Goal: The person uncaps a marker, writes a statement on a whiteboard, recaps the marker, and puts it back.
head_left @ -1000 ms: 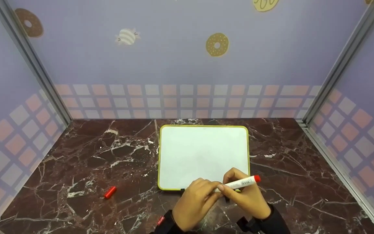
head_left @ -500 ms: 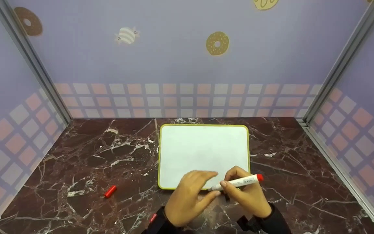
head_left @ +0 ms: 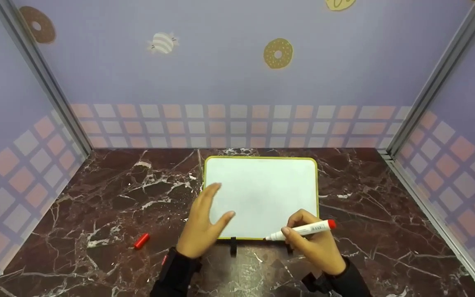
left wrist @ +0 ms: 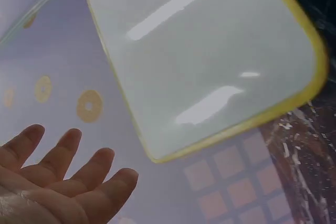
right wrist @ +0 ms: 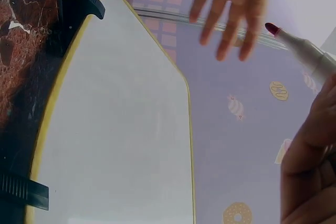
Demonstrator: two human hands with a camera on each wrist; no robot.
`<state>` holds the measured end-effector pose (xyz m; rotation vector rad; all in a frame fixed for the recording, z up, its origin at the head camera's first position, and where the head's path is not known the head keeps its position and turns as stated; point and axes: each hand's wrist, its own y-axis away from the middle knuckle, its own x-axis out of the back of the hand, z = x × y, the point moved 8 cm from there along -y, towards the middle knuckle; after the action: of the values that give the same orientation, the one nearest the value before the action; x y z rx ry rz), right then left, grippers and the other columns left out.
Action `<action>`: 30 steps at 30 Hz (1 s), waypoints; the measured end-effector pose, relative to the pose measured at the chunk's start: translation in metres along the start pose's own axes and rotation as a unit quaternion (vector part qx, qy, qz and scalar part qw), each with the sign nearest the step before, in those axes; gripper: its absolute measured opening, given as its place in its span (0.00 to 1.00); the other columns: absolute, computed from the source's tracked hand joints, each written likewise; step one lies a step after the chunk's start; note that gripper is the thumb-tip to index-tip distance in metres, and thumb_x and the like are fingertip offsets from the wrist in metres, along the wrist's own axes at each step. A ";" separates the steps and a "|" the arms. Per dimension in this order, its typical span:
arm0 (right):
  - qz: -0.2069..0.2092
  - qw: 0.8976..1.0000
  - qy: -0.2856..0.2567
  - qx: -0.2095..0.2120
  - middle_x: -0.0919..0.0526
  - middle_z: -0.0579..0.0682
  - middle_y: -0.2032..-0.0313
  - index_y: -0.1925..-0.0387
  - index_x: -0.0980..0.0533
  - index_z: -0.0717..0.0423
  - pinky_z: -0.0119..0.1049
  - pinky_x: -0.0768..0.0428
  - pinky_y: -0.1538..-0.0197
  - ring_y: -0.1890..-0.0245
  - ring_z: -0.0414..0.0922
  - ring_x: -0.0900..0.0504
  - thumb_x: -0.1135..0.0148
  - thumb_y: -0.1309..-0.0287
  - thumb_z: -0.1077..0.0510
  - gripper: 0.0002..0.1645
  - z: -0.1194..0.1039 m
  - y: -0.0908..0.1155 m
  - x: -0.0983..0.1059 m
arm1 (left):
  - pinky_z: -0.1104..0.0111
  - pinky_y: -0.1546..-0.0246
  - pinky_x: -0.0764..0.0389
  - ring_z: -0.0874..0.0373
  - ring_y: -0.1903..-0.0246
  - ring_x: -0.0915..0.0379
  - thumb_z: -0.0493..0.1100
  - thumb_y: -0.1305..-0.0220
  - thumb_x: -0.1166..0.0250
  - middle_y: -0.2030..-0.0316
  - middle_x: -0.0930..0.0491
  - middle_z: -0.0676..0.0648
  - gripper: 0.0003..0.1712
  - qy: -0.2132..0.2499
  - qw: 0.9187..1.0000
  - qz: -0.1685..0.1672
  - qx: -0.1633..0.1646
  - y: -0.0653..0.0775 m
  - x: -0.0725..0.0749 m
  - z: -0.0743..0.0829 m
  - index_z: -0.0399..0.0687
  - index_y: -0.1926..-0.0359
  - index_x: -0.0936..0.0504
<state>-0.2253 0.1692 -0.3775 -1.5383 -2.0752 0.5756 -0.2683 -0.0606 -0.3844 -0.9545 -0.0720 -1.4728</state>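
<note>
Light streaks bright across the flat white rectangular board (left wrist: 210,51), smooth and glossy! Smooth plastic, by its look, on the slim white red-ended marker (head_left: 303,230); same for the short red cylindrical cap (head_left: 141,241). The dark red marble-patterned tabletop (head_left: 109,206) gleams, polished. Ridged black plastic-looking clips (right wrist: 79,11); lilac patterned wall (head_left: 221,78), smoothly matt.

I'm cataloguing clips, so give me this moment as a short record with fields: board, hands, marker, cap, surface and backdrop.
Board: whiteboard, yellow rim, black clips at its lower edge; no writing visible
Left hand: holding nothing, fingers apart, in front of the board's left side
Right hand: gripping the marker
Marker state: white barrel, red end, uncapped, tip pointing left
Cap: red cap lying left of the board
Surface: dark, white-veined tabletop
Backdrop: lilac wall with doughnut and sweet pictures
</note>
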 end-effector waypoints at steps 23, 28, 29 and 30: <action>-0.039 0.998 -0.030 -0.026 0.24 0.63 0.79 0.67 0.29 0.70 0.32 0.24 0.85 0.80 0.31 0.24 0.45 0.40 0.76 0.03 0.006 0.001 -0.010 | 0.44 0.39 0.27 0.29 0.35 0.39 0.32 0.32 0.47 0.30 0.43 0.26 0.38 0.112 0.969 -0.081 0.204 0.016 -0.025 -0.097 0.40 0.24 0.50; -0.046 0.998 -0.017 -0.031 0.21 0.62 0.78 0.64 0.25 0.67 0.31 0.24 0.86 0.81 0.30 0.24 0.45 0.39 0.75 0.05 0.008 0.001 -0.014 | 0.43 0.39 0.28 0.29 0.34 0.40 0.31 0.34 0.46 0.29 0.44 0.28 0.38 0.129 0.967 -0.072 0.208 0.015 -0.025 -0.100 0.38 0.25 0.48; -0.045 0.999 -0.010 -0.024 0.21 0.62 0.78 0.63 0.24 0.67 0.31 0.25 0.86 0.81 0.30 0.24 0.45 0.39 0.75 0.06 0.009 0.000 -0.015 | 0.44 0.40 0.26 0.29 0.35 0.38 0.30 0.34 0.46 0.30 0.43 0.28 0.38 0.133 0.966 -0.072 0.209 0.016 -0.026 -0.100 0.38 0.25 0.48; -0.045 0.999 -0.002 -0.019 0.20 0.62 0.78 0.63 0.23 0.66 0.30 0.25 0.86 0.81 0.31 0.24 0.45 0.39 0.75 0.07 0.009 -0.001 -0.017 | 0.45 0.41 0.25 0.30 0.36 0.37 0.30 0.34 0.46 0.30 0.41 0.27 0.38 0.136 0.965 -0.072 0.211 0.016 -0.026 -0.100 0.38 0.25 0.48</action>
<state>-0.2277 0.1524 -0.3861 -1.4567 -2.1580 0.5092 -0.3089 -0.0998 -0.4720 -0.4049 -0.2472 -1.6254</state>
